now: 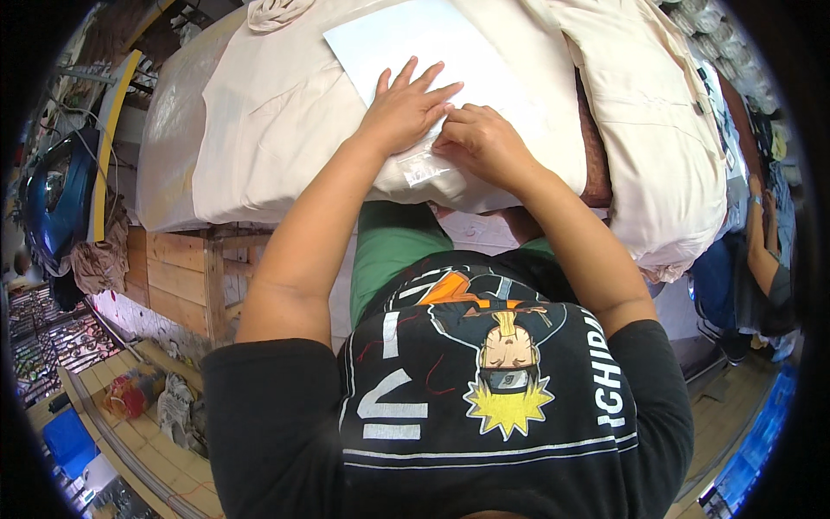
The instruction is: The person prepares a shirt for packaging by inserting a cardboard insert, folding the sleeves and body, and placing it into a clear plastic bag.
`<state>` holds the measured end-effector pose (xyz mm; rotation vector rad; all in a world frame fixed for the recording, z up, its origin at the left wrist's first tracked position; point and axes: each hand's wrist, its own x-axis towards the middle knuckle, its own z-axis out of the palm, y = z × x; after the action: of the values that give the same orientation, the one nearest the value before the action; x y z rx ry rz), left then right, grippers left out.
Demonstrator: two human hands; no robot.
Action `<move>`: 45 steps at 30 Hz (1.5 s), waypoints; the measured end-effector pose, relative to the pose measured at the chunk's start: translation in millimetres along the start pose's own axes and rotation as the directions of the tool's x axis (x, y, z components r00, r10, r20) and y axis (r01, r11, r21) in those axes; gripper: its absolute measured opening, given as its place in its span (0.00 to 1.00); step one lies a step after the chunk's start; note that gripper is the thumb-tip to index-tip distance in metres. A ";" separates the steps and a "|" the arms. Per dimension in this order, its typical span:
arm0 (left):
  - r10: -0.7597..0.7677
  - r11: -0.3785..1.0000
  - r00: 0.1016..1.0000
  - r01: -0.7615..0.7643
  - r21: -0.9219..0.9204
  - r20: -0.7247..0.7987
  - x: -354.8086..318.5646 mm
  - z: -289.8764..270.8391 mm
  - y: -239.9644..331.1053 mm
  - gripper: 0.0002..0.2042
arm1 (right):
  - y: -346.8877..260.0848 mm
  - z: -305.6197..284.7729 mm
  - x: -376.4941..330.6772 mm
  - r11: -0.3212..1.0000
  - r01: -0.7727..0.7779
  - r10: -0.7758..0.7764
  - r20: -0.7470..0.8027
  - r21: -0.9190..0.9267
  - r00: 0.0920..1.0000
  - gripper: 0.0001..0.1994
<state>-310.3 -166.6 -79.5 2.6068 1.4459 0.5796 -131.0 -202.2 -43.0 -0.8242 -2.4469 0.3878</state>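
A pale white-blue sheet lies at a slant on cream cloth spread over the work table. Flat on the sheet's near part rests my left hand, its fingers spread. My right hand is closed, thumb and fingers pinched together at the sheet's near edge, close to my left thumb. What the pinch holds is hidden. Just below the fingers, a crinkled clear plastic piece lies on the cloth; whether it joins the sheet I cannot tell.
Folded cream fabric covers the table's right side, and a rolled cream piece sits at the far left. Clear plastic covers the left end. Another person's arm shows at the far right. A wooden crate stands below left.
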 end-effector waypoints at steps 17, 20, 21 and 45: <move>0.027 0.997 0.999 -0.030 0.077 0.033 -0.6 2.3 1.0 0.19 | -17.9 17.5 -0.5 0.997 0.069 -0.065 -0.086 0.045 0.994 0.04; 0.037 0.996 0.999 -0.040 0.085 0.028 -0.4 4.3 -0.9 0.19 | -17.1 13.9 -1.3 0.993 0.093 -0.087 -0.079 0.069 0.993 0.04; 0.039 0.996 0.999 -0.041 0.084 0.027 -1.1 4.2 -0.8 0.19 | -16.8 13.4 -1.7 0.993 0.104 -0.099 -0.078 0.063 0.992 0.04; -0.017 0.998 0.996 0.012 0.053 0.085 40.3 -12.2 7.8 0.22 | -1.5 -5.4 -11.3 0.998 -0.043 0.042 -0.022 -0.046 0.999 0.17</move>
<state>-289.5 -138.3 -55.0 2.6236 1.4724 0.4285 -121.0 -209.9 -42.3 -0.8962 -2.4301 0.3374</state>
